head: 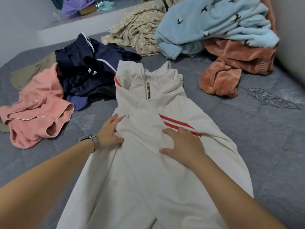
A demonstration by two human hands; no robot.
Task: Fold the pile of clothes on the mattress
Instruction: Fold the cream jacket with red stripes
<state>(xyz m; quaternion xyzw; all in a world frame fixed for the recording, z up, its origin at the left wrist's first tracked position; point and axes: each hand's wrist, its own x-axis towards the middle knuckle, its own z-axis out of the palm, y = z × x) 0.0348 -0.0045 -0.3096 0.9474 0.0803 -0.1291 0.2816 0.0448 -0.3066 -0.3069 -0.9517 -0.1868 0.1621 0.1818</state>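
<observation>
A white zip-neck sweatshirt (145, 171) with red stripes lies spread front-up on the grey mattress (264, 129), collar pointing away from me. One sleeve is folded across its chest. My left hand (110, 131), with a watch on the wrist, rests flat on the sweatshirt's left edge, fingers spread. My right hand (183, 142) presses flat on the folded sleeve near the red stripes. Unfolded clothes lie beyond: a pink garment (41, 113), a navy heap (85, 70), a beige patterned piece (137, 30), a light blue fleece (214, 25) and a rust velvet garment (231, 68).
An olive cloth (28, 73) peeks out behind the pink garment. A white ledge (79, 25) runs along the mattress's far side, with purple fabric (74, 5) on it. A wall (290, 38) rises at the right. Bare mattress shows to the right of the sweatshirt.
</observation>
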